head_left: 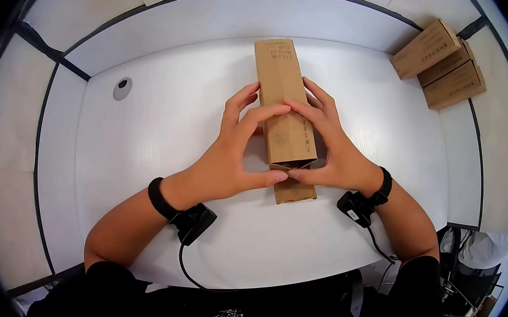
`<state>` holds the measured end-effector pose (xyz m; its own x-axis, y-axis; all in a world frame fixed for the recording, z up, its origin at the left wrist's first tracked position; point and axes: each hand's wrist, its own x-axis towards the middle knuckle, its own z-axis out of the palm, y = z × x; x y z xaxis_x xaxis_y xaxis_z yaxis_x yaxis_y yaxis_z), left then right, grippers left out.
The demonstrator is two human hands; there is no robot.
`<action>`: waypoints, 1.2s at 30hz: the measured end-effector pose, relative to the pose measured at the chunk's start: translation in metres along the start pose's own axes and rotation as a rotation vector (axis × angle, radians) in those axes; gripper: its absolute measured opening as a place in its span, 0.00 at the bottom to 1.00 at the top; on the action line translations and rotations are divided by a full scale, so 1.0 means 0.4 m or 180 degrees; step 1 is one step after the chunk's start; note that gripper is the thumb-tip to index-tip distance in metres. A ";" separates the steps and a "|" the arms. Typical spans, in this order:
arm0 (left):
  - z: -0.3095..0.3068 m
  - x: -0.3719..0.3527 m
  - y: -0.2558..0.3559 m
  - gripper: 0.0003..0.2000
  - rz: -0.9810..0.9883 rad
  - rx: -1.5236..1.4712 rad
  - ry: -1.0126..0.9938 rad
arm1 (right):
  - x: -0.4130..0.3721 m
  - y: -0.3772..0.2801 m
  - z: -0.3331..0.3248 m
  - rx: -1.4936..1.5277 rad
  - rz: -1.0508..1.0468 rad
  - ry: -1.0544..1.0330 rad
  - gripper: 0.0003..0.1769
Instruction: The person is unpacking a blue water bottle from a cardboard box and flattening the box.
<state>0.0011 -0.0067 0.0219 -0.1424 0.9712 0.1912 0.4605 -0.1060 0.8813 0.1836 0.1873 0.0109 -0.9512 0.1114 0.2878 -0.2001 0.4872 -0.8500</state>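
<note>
A long brown cardboard box [286,101] with printed text lies lengthwise near the middle of the white table, its near end partly open. Around its left side curves my left hand [234,142], fingers on the side and top, thumb at the near end. My right hand [339,151] grips the right side in the same way, its index fingertip close to the left one on top. Both thumbs nearly meet below the open end. A cardboard flap or second piece [296,192] sticks out beneath them; its link to the box is hidden.
Several brown boxes [452,82] stand at the back right corner by the partition. A round grey cable hole [123,88] is at the left of the white table [155,113]. Cables hang from black devices on both wrists. A chair shows at the lower right.
</note>
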 end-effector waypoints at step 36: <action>-0.005 0.003 -0.017 0.35 0.0078 -0.0191 0.0022 | -0.117 -0.397 -0.173 -0.1174 -0.4359 0.2173 0.46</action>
<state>-0.0039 -0.0052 0.0169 -0.1379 0.9666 0.2159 0.4104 -0.1426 0.9007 0.2762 0.1645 0.1628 0.1990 -0.2692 0.9423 -0.6238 0.7068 0.3337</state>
